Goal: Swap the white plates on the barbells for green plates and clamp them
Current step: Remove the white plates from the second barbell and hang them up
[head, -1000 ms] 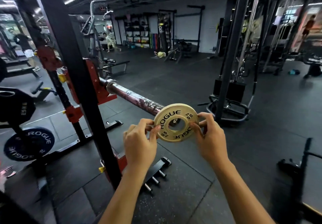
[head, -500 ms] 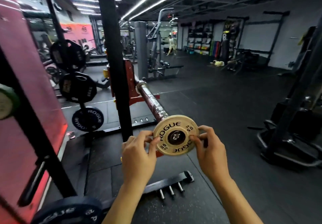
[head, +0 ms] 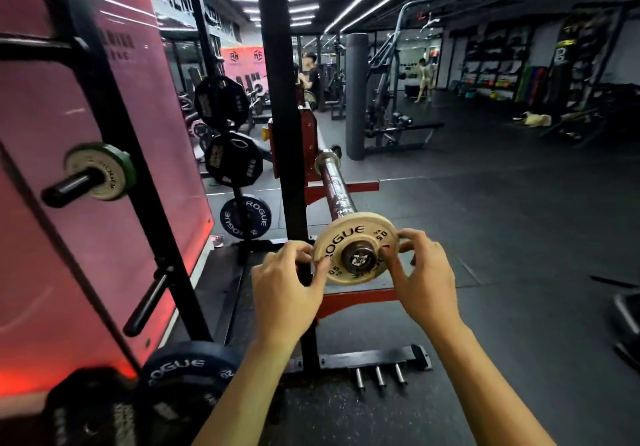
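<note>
White plate [head: 354,237] on barbell sleeve [head: 337,189]

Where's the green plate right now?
Left of the head view, the green plate sits on a rack peg behind a white plate, far from both hands.

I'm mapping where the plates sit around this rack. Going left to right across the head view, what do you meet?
Green plate on the storage peg → black ROGUE plate on the floor tree → left hand → white plate on the barbell sleeve → right hand.
</note>
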